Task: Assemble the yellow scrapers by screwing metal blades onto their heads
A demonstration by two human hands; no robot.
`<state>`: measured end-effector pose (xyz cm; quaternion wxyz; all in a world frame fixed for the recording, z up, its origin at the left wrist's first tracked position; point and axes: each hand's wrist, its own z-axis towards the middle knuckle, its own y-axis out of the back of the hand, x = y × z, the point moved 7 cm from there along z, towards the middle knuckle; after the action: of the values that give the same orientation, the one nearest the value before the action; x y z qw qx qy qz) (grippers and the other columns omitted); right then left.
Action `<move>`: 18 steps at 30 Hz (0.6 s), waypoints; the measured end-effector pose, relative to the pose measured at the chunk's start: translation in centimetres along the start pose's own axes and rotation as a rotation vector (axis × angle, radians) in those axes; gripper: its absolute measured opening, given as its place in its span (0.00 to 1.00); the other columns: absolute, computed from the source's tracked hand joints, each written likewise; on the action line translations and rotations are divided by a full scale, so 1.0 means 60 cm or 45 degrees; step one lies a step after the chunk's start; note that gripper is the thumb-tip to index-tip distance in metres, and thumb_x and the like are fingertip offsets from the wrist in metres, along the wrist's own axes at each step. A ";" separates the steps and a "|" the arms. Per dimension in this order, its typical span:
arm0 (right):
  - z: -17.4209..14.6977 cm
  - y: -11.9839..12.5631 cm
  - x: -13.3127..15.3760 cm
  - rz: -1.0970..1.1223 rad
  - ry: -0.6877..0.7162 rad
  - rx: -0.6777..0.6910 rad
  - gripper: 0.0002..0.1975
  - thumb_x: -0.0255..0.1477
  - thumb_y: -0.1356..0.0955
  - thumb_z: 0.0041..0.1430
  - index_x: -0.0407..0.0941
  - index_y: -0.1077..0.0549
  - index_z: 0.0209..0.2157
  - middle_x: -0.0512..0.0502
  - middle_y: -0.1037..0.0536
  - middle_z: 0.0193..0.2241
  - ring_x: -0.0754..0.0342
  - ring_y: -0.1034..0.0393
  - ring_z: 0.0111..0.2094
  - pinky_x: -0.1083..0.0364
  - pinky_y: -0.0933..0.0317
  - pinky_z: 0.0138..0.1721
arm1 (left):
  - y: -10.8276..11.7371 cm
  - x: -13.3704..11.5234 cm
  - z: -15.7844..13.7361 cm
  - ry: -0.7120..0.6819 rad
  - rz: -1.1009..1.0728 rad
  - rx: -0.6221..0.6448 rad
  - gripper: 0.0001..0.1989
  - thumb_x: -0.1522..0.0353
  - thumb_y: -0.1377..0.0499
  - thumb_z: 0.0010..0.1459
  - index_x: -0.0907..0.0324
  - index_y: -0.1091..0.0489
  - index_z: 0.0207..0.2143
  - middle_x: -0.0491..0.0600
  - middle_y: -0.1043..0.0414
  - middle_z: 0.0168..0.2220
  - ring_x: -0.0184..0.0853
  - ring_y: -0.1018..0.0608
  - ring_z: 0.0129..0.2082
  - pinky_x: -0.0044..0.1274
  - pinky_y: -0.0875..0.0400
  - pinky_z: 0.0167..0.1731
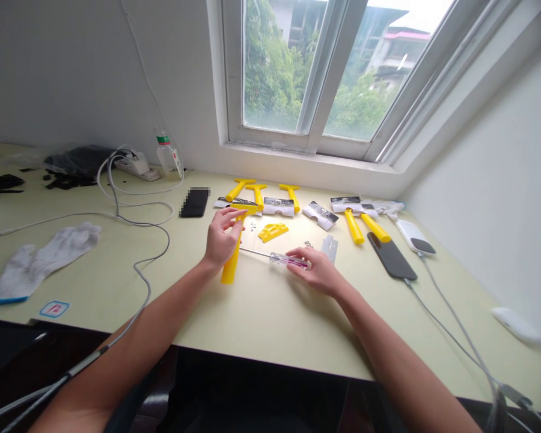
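Observation:
My left hand point(222, 237) is wrapped round a yellow T-shaped scraper point(229, 267), its wide head up and its handle end toward me. In my right hand point(315, 270) is a screwdriver point(279, 259) with a clear handle, its shaft lying level and pointing left at the scraper. Whether its tip touches the scraper, I cannot tell. Between and beyond the hands lie small yellow plastic pieces point(273, 232). Tiny screws point(253, 227) sit in a small group near the scraper. Grey metal blades point(329, 247) lie just behind my right hand.
Behind are yellow scrapers point(290, 195) and printed packets point(320, 214). To the right lie two more scrapers point(354, 227), a dark phone point(392, 257) and a white power bank point(415, 237). Leftward are another phone point(195, 202), cables point(117, 215), a bottle point(166, 156) and a glove point(49, 255).

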<state>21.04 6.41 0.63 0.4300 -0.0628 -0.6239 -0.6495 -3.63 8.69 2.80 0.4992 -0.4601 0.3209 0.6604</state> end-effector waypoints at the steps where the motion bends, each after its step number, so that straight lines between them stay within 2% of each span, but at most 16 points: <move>1: 0.001 -0.005 0.006 -0.035 0.032 0.018 0.10 0.35 0.32 0.60 0.47 0.23 0.40 0.44 0.21 0.38 0.48 0.28 0.41 0.47 0.34 0.43 | -0.004 -0.005 -0.002 -0.044 0.034 0.030 0.11 0.66 0.37 0.54 0.57 0.21 0.40 0.54 0.34 0.51 0.33 0.23 0.34 0.19 0.25 0.22; 4: 0.003 -0.003 0.014 -0.044 0.085 -0.001 0.09 0.36 0.34 0.62 0.47 0.24 0.36 0.45 0.22 0.37 0.48 0.29 0.42 0.47 0.36 0.46 | -0.005 -0.016 -0.006 -0.167 0.141 0.030 0.08 0.68 0.37 0.54 0.57 0.21 0.37 0.53 0.32 0.47 0.34 0.24 0.39 0.21 0.23 0.31; 8: 0.002 0.022 -0.009 -0.028 -0.003 -0.127 0.10 0.36 0.36 0.63 0.48 0.25 0.39 0.46 0.23 0.38 0.51 0.29 0.40 0.49 0.35 0.44 | -0.007 -0.016 -0.009 -0.164 0.201 0.027 0.06 0.68 0.36 0.52 0.57 0.23 0.35 0.52 0.34 0.46 0.33 0.24 0.37 0.21 0.24 0.32; 11: 0.009 0.049 -0.050 -0.174 -0.107 -0.230 0.12 0.37 0.36 0.62 0.48 0.25 0.40 0.46 0.22 0.39 0.50 0.28 0.41 0.50 0.35 0.45 | -0.008 -0.016 -0.012 -0.135 0.174 0.019 0.05 0.68 0.35 0.51 0.58 0.25 0.32 0.51 0.35 0.44 0.32 0.25 0.35 0.20 0.26 0.29; 13: 0.023 0.075 -0.086 -0.344 -0.211 -0.316 0.14 0.37 0.36 0.61 0.47 0.26 0.43 0.44 0.23 0.43 0.48 0.29 0.45 0.48 0.36 0.49 | -0.009 -0.017 -0.014 -0.139 0.169 0.019 0.05 0.68 0.35 0.50 0.58 0.26 0.31 0.51 0.35 0.42 0.33 0.25 0.35 0.20 0.27 0.27; 16: 0.056 0.117 -0.137 -0.526 -0.343 -0.419 0.21 0.35 0.36 0.58 0.41 0.29 0.51 0.36 0.28 0.52 0.41 0.37 0.56 0.42 0.45 0.58 | -0.012 -0.016 -0.016 -0.149 0.182 0.049 0.05 0.67 0.36 0.51 0.58 0.27 0.31 0.51 0.34 0.41 0.33 0.26 0.36 0.20 0.27 0.26; 18: 0.084 0.133 -0.168 -0.587 -0.418 -0.413 0.27 0.35 0.34 0.55 0.38 0.32 0.55 0.31 0.33 0.57 0.37 0.42 0.60 0.41 0.49 0.61 | -0.016 -0.015 -0.018 -0.150 0.197 0.080 0.05 0.67 0.37 0.52 0.58 0.27 0.32 0.51 0.34 0.41 0.34 0.26 0.36 0.20 0.27 0.26</move>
<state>30.09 16.78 1.52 0.1498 -0.0915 -0.5713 -0.8018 -2.35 7.66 3.24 0.4788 -0.3785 0.3463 0.7125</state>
